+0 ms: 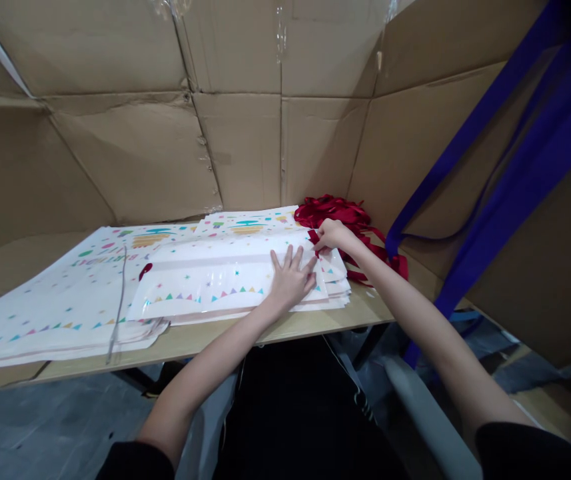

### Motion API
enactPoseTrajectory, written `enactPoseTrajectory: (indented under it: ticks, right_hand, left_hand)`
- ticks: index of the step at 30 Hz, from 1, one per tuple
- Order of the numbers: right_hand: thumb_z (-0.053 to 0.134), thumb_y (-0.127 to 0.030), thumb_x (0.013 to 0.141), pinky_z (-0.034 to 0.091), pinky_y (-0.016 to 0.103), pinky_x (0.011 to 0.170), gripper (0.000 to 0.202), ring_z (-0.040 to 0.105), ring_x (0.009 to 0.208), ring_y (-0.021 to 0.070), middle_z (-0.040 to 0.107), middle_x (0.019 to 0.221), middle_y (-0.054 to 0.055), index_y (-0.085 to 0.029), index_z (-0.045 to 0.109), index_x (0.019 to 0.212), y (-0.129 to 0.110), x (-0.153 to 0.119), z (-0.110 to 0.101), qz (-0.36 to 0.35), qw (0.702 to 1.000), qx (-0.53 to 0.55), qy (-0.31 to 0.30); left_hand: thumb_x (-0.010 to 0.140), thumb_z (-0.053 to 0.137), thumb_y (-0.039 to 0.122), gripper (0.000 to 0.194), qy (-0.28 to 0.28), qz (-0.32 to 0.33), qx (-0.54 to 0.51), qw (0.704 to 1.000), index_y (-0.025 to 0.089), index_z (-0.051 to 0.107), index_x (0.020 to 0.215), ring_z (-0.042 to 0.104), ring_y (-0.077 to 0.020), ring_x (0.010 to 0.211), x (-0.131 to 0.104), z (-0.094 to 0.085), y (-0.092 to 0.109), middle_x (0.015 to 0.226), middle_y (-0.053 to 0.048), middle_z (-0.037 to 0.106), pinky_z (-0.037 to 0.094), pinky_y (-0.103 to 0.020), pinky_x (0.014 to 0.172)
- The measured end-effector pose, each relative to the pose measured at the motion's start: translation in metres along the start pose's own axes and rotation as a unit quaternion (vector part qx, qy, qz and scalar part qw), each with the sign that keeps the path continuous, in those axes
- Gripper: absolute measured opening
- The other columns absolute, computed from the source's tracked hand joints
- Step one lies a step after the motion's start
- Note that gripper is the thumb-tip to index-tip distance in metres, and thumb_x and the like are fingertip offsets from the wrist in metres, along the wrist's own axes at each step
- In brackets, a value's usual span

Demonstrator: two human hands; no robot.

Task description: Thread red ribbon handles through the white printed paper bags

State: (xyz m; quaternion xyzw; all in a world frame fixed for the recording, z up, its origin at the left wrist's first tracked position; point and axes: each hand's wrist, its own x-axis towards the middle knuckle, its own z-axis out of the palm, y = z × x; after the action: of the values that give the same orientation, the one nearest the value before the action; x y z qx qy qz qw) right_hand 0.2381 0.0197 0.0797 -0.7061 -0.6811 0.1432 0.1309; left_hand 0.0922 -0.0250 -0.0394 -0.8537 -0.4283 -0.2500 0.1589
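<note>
1 grey strip crosses sheets; blue straps hang nearby; left hand spread, right hand pinching ribbon.

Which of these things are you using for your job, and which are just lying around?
Seem part of the job:
white sheet printed with colourful triangles, under the left hand
dark red ribbon in the right hand
tangled dark red ribbon pile

Seem just nearby:
thin grey strip
long blue-purple straps
brown cardboard walls
</note>
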Motion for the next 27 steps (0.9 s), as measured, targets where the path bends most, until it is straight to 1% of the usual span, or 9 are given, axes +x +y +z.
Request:
enactPoseTrajectory:
  ticks: [4,6,9,12,16,21,27]
  right_hand:
    - [0.082,-0.013,0.049,0.051,0.024,0.053,0.036,0.065,0.058,0.0184,0.056,0.042,-0.001,-0.02,0.047,0.043,-0.009,0.011,-0.005,0.002,0.998,0.004,-0.07]
    - [0.083,-0.011,0.047,0.051,0.024,0.052,0.035,0.065,0.057,0.0187,0.057,0.042,-0.001,-0.019,0.049,0.045,-0.012,0.013,-0.007,0.005,0.996,-0.007,-0.085]
    - [0.081,-0.009,0.049,0.051,0.024,0.052,0.028,0.066,0.057,0.0188,0.061,0.047,0.0,-0.018,0.055,0.051,-0.015,0.011,-0.007,0.001,0.997,-0.027,-0.077]
    - [0.079,-0.009,0.055,0.052,0.024,0.056,0.02,0.068,0.061,0.0193,0.068,0.058,0.004,-0.015,0.063,0.063,-0.015,0.008,-0.006,-0.01,0.995,-0.076,-0.057]
    - [0.079,-0.012,0.059,0.051,0.021,0.064,0.02,0.07,0.071,0.0188,0.071,0.068,0.007,-0.013,0.069,0.077,-0.012,0.008,-0.003,-0.024,0.988,-0.145,-0.054]
    - [0.076,-0.015,0.063,0.05,0.021,0.062,0.012,0.069,0.075,0.0198,0.07,0.065,0.007,-0.015,0.071,0.073,-0.013,0.01,-0.002,-0.031,0.979,-0.196,-0.054]
    - [0.076,-0.014,0.062,0.051,0.023,0.062,0.01,0.069,0.072,0.0207,0.07,0.063,0.007,-0.014,0.07,0.071,-0.015,0.011,-0.006,-0.022,0.981,-0.18,-0.069]
  left_hand:
    - [0.094,0.04,0.039,0.044,-0.005,0.003,0.006,1.0,0.029,0.049,0.137,0.027,-0.0382,0.138,0.001,0.0,0.001,0.148,-0.015,0.038,0.011,-0.073,0.102]
    - [0.094,0.04,0.039,0.044,-0.007,0.003,0.007,1.0,0.029,0.049,0.137,0.027,-0.0383,0.138,0.001,-0.001,0.001,0.148,-0.015,0.038,0.011,-0.074,0.102]
    - [0.095,0.039,0.039,0.044,-0.006,0.005,0.008,1.0,0.029,0.05,0.136,0.027,-0.0382,0.138,0.001,-0.001,0.001,0.148,-0.015,0.038,0.012,-0.074,0.102]
    - [0.095,0.039,0.04,0.045,-0.009,0.007,0.013,1.0,0.028,0.049,0.137,0.027,-0.038,0.138,0.001,0.0,0.002,0.147,-0.016,0.039,0.013,-0.074,0.102]
    - [0.095,0.037,0.041,0.047,-0.014,0.01,0.018,1.0,0.028,0.047,0.139,0.027,-0.0379,0.138,0.001,0.0,0.003,0.148,-0.016,0.037,0.015,-0.074,0.101]
    - [0.095,0.036,0.042,0.047,-0.016,0.014,0.02,1.0,0.027,0.046,0.139,0.027,-0.0368,0.138,0.0,-0.002,0.003,0.149,-0.015,0.036,0.018,-0.072,0.102]
    - [0.096,0.033,0.042,0.05,-0.03,0.014,0.001,0.999,0.022,0.043,0.14,0.028,-0.0332,0.138,0.002,-0.01,0.0,0.149,-0.013,0.037,0.021,-0.068,0.104]
